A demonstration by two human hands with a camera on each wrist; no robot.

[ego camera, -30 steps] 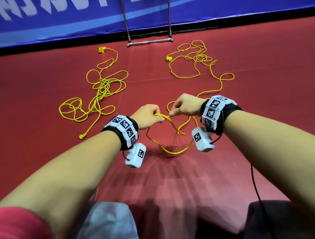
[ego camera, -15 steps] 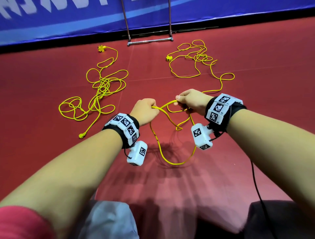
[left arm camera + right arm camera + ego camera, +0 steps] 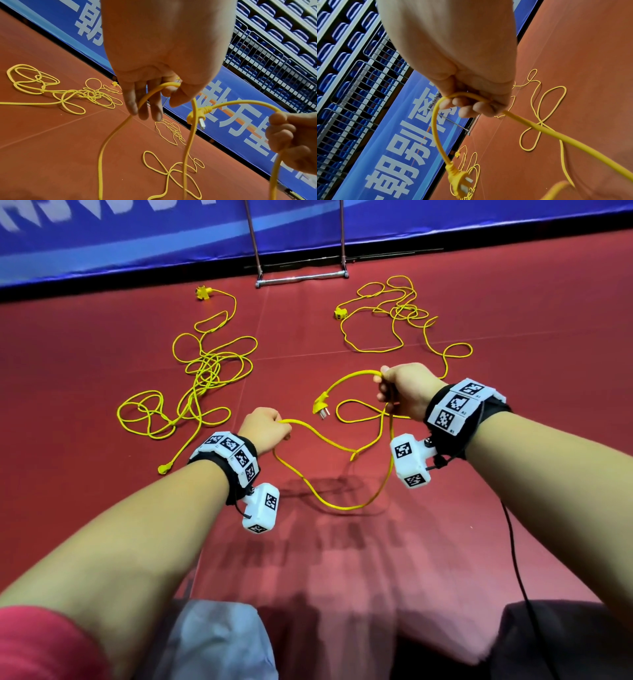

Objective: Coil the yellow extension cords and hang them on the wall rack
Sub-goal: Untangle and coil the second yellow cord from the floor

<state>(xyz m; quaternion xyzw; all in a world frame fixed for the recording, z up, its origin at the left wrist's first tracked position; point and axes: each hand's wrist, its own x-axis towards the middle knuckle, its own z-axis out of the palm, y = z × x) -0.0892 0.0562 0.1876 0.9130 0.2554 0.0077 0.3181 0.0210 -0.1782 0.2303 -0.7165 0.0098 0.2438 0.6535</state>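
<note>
While my right hand curls around the yellow cord a short way behind its plug, which dangles free with its prongs bare, my left hand closes its fingers around the same cord further along, so both grips are wrapped on this one cord and a slack loop hangs between them above the red floor. From the right wrist view I see my fingers folded over the cord with the plug swinging below; from the left wrist view the cord runs through my left fingers and drops down. Most of this cord trails behind my right hand to a loose tangle near the foot of the metal rack frame, and the second cord lies in its own heap to the left, untouched. I judge this is the very start of coiling, with only the first loop taking shape. To do it well I should keep the right grip firm as the anchor, let the left slide out along the cord to draw an even length, then bring it back so each loop matches the last. I would give the cord a slight roll between my fingers so it lies flat instead of kinking, and pull gently, since the far tangle looks likely to snag or knot if I yank it
</note>
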